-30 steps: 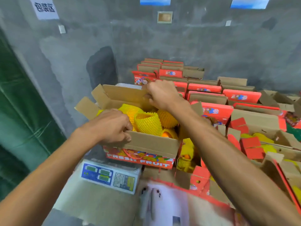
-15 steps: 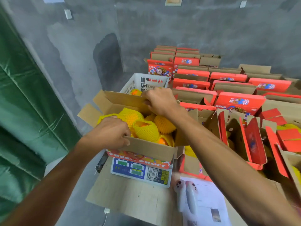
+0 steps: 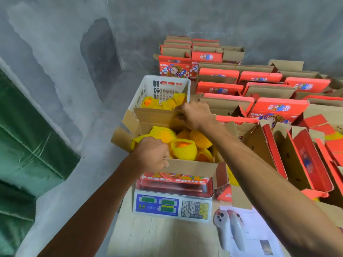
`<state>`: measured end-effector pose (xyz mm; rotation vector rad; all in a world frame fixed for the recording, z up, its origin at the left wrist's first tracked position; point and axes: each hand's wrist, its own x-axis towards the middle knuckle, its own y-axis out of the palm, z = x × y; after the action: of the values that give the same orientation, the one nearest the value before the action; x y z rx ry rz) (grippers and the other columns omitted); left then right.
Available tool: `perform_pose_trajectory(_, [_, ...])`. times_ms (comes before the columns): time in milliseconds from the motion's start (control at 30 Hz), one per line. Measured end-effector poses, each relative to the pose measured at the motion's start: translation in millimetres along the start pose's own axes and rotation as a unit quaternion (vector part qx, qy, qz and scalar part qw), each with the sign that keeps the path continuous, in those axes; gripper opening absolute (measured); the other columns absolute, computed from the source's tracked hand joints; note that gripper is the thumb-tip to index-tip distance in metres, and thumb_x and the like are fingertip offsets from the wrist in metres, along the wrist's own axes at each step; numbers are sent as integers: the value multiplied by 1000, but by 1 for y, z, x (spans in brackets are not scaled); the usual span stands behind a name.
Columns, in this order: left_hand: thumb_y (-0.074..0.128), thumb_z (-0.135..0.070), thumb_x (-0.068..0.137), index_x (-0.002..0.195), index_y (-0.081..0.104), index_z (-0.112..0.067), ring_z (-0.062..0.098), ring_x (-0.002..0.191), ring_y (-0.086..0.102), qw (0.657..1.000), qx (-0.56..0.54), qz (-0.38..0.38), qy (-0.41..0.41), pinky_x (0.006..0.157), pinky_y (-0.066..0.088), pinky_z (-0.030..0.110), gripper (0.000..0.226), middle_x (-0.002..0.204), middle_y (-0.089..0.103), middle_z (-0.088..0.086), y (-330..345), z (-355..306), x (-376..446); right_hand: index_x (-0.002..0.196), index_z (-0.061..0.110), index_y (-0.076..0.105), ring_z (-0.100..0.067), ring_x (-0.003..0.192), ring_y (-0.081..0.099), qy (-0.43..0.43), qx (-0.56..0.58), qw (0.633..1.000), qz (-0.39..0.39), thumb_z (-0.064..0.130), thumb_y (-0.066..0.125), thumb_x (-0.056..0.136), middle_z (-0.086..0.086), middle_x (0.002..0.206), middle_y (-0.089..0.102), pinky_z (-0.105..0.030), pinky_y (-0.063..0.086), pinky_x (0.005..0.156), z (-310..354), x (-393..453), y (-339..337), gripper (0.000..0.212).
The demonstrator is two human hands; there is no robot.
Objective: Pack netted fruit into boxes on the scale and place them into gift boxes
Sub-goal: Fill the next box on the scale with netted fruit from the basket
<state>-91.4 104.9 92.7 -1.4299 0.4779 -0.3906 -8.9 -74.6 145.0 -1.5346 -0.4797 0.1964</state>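
Bare concrete walls back the scale (image 3: 172, 201). Above it, left hand (image 3: 151, 156) grips the box (image 3: 189, 168) near flap, right hand (image 3: 194, 115) pinches the far flap, likely steadying fruit (image 3: 183, 148) for lifting.

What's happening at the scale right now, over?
Left hand grips the fruit box's near flap, right hand the far flap. Box sits on the scale, full of netted fruit. Nothing in the way.
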Motion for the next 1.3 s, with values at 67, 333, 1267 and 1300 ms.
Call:
perform_pose_trajectory(67, [69, -42, 86, 70, 64, -15, 24, 66, 49, 1000, -7, 7, 7, 65, 39, 30, 32, 53, 40, -1, 5, -6, 7, 125, 32, 67, -38, 113, 64, 5, -5, 1000, 9, 39, 58, 96, -12, 119, 70, -40, 50, 80, -5, -1, 9, 31])
perform_pose_trajectory(333, [69, -41, 86, 56, 41, -15, 23, 67, 50, 1000, 18, 23, 2, 63, 27, 29, 48, 53, 35, -5, 19, -19, 24, 131, 32, 66, -40, 111, 64, 20, 23, 999, 27, 32, 58, 95, -14, 120, 70, -40, 50, 81, -20, -5, 24, 37])
perform_pose_trajectory(1267, [59, -15, 103, 108, 72, -28, 11, 73, 72, 735, -629, -156, -198, 66, 57, 21, 20, 91, 78, -7, 79, -50, -91, 125, 13, 64, -36, 111, 58, 265, 150, 942, -139, 80, 52, 85, -11, 116, 65, -48, 49, 89, 41, -135, 72, 79])
perform_pose_trajectory(1300, [57, -17, 104, 107, 72, -29, 12, 74, 73, 734, -625, -160, -214, 67, 59, 23, 19, 92, 78, -7, 83, -46, -96, 127, 13, 62, -36, 113, 58, 278, 136, 943, -126, 83, 50, 84, -12, 118, 64, -48, 48, 90, 46, -134, 74, 83])
